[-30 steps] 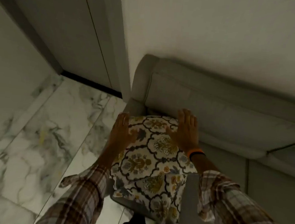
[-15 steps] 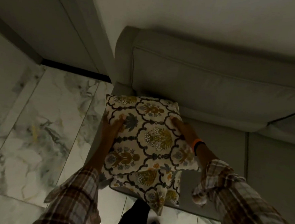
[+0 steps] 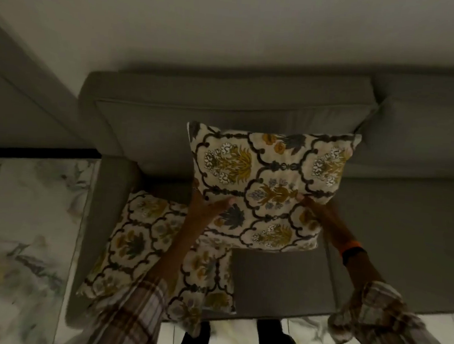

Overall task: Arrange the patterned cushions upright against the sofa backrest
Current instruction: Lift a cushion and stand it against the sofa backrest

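Note:
I hold one patterned cushion [image 3: 268, 186], cream with dark scrolls and yellow flowers, raised above the grey seat in front of the sofa backrest [image 3: 224, 117]. My left hand [image 3: 206, 211] grips its lower left edge, thumb on the front. My right hand [image 3: 323, 214], with an orange wristband, grips its lower right edge. A second patterned cushion [image 3: 143, 249] lies flat on the seat at the left end, beside the armrest [image 3: 108, 216], partly under my left forearm.
The grey seat [image 3: 279, 284] shows bare below the held cushion. A second back cushion [image 3: 424, 133] continues to the right. Marble floor [image 3: 26, 224] lies left of the sofa. My feet stand at the seat's front edge.
I have lifted the top cushion up and to the right, toward the backrest. The second cushion, which lay under it, now shows on the seat. The camera has swung right.

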Demonstrator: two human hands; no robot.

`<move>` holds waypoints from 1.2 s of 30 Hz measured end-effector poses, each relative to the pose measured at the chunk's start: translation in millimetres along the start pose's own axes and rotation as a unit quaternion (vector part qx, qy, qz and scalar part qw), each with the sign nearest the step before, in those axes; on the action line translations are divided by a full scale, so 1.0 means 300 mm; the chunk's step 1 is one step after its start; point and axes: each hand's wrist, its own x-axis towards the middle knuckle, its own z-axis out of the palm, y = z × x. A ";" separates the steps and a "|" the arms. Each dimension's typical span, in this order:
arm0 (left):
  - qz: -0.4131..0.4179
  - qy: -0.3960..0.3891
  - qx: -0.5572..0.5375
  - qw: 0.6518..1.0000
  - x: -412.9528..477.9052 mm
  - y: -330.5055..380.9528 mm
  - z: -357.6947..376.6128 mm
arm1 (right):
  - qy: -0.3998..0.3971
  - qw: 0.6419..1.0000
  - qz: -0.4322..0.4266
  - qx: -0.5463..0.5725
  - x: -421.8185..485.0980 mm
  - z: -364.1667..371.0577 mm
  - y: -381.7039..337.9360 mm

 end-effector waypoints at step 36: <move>0.057 -0.015 0.451 0.890 0.189 -0.374 0.598 | -0.019 0.975 0.123 -0.184 0.204 -0.022 0.634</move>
